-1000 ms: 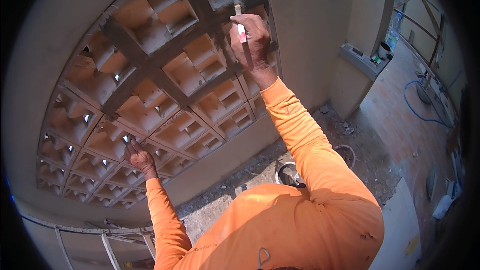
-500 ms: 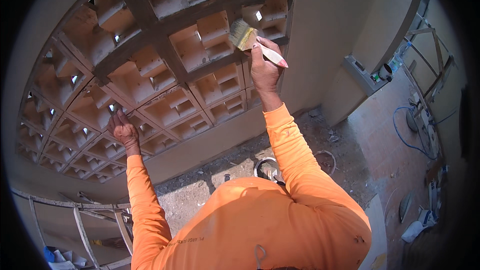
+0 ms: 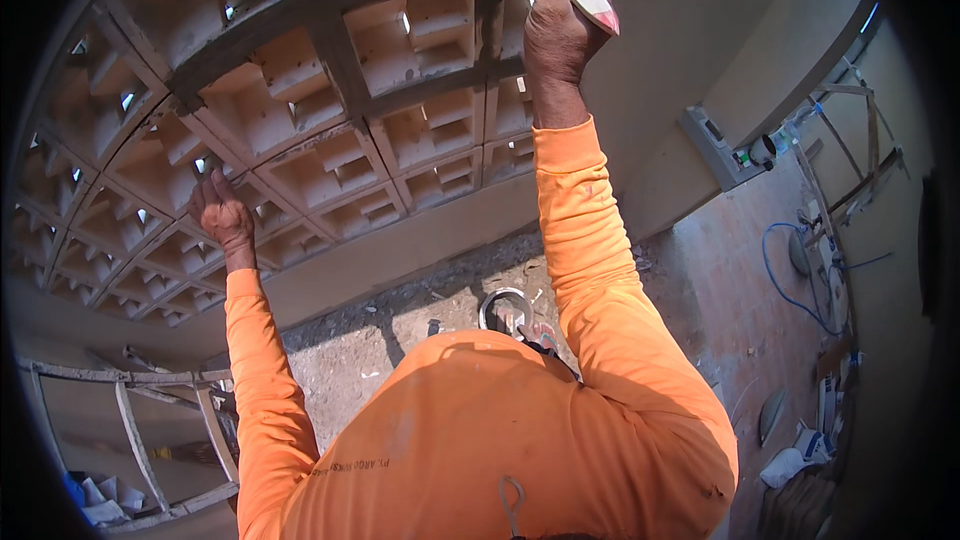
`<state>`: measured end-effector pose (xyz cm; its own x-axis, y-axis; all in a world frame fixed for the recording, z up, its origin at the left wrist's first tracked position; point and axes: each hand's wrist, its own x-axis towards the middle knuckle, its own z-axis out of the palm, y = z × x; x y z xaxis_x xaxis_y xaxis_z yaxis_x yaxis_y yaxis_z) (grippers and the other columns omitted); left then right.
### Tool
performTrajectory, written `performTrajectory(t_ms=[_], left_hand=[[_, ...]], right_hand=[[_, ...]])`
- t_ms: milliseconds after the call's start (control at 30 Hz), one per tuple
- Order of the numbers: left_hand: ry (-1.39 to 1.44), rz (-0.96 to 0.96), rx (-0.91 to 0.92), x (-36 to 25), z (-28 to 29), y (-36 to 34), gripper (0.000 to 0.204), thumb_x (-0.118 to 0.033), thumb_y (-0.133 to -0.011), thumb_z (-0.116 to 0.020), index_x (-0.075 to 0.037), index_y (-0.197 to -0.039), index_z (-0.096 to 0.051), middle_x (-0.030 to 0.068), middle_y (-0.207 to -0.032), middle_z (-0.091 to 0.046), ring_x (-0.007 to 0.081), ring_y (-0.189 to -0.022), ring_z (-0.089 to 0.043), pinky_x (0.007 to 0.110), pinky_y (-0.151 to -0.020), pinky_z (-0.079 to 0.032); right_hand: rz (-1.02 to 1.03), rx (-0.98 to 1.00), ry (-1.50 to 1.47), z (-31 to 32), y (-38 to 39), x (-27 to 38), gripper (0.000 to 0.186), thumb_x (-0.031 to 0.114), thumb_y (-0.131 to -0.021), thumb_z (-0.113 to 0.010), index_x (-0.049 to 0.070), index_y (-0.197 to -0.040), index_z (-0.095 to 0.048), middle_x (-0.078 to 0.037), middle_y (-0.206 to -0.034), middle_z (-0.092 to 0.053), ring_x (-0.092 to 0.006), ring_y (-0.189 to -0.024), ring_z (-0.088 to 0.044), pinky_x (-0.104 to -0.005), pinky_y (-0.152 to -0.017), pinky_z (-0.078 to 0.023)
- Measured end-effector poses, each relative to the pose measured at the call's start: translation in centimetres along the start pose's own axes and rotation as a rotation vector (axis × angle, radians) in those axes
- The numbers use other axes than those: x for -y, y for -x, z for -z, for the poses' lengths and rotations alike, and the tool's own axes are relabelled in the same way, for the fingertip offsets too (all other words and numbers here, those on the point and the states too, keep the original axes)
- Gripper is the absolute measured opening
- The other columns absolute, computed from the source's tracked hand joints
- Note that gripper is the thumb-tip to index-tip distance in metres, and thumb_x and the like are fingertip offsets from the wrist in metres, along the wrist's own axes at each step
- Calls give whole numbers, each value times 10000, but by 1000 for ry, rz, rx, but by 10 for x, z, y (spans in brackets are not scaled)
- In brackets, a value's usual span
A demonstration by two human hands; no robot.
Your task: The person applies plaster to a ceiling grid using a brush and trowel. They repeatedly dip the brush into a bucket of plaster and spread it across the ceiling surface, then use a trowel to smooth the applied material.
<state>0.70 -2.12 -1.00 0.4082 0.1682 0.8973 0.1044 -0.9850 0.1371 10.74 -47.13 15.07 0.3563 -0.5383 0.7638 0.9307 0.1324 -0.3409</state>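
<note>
My right hand (image 3: 560, 40) grips a wide paintbrush (image 3: 590, 0) with a pale, red-tipped handle, high on the lattice wall; the bristles are mostly cut off at the top edge. The wall (image 3: 410, 40) is built of pale square openwork blocks, with dark grey bands (image 3: 330, 60) painted along the upper joints. Lower on the left, my left hand (image 3: 225, 215) has its fingers curled onto a block rib. Both my arms wear orange sleeves.
Below are rubble-strewn ground and a bucket (image 3: 505, 305). A metal frame (image 3: 130, 420) stands lower left. At right, a grey ledge (image 3: 715, 150) holds a cup (image 3: 760, 150); a blue hose (image 3: 775, 285) and scattered items lie on the floor beyond.
My right hand has swung upward with the brush, to the top edge of the picture. The view has shifted; my left hand still rests on the blocks, now higher and further left in it.
</note>
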Motion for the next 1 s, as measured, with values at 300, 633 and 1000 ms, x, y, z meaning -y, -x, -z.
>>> performTrajectory(t_ms=[300,633,1000], left_hand=[[16,21,-15,4,-4,2,340,-313,-1066,-459,-88,-1140,-703,145,-1048,-666,348,-1027,-583,461,-957,-414],[12,14,3,5,-4,2,347,-303,-1062,-465,-62,-1161,-694,127,-1119,-693,327,-1039,-594,447,-974,-411],[-5,61,58,3,-3,3,371,-294,-1077,-431,-52,-1174,-695,131,-1090,-686,330,-1068,-575,450,-988,-390]], right_hand=[[25,241,580,58,67,6,208,-25,-845,-682,14,-1044,-731,-119,-946,-731,-191,-842,-705,-299,-774,-566],[188,471,575,82,59,-6,294,-65,-808,-649,39,-1070,-733,-141,-1052,-739,-277,-995,-721,-352,-888,-568],[-422,412,343,132,125,-17,184,51,-884,-699,25,-1063,-735,-87,-1008,-737,-160,-873,-694,-298,-788,-559]])
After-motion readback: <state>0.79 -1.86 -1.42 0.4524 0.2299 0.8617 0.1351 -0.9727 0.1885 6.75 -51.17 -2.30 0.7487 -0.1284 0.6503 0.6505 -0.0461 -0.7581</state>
